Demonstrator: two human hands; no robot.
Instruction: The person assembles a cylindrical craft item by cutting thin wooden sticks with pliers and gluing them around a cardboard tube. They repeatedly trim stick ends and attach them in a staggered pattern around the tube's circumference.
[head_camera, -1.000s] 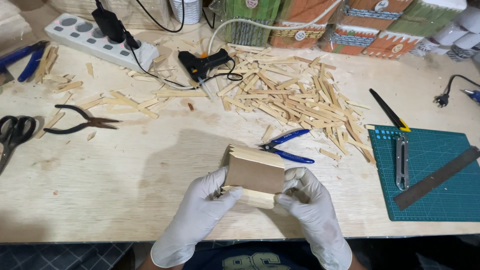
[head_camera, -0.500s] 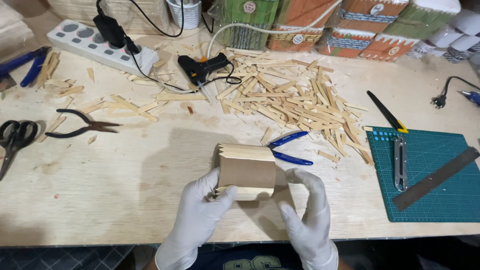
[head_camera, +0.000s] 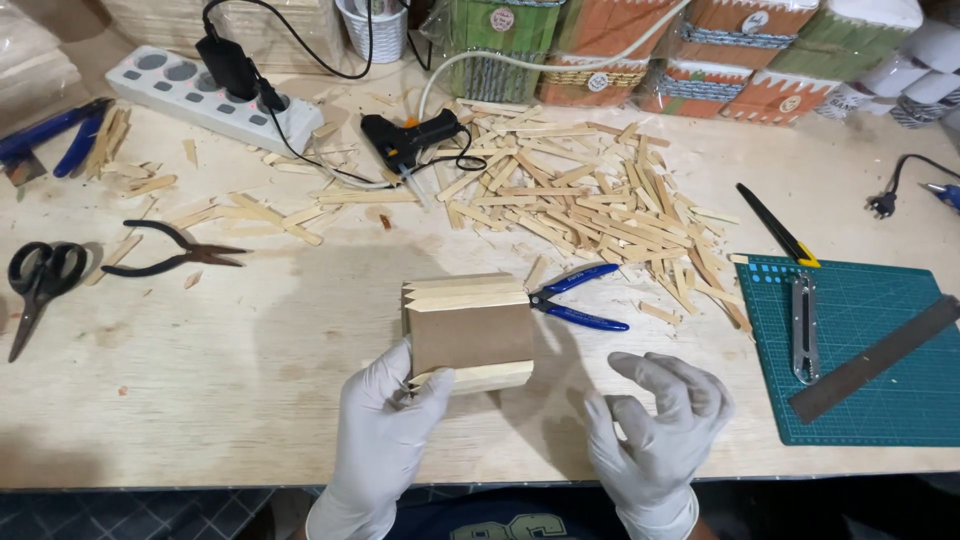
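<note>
At surface centre: left hand (head_camera: 385, 425) gripped stick box (head_camera: 466, 335) at 7 o'clock corner; right hand (head_camera: 655, 425) open, empty. Box likely light, fragile; hold by edges.

We see bright, even light from above; soft shadows spread over the tabletop (head_camera: 250, 400) toward its near edge. Focus is sharp, far corners slightly bowed.
</note>
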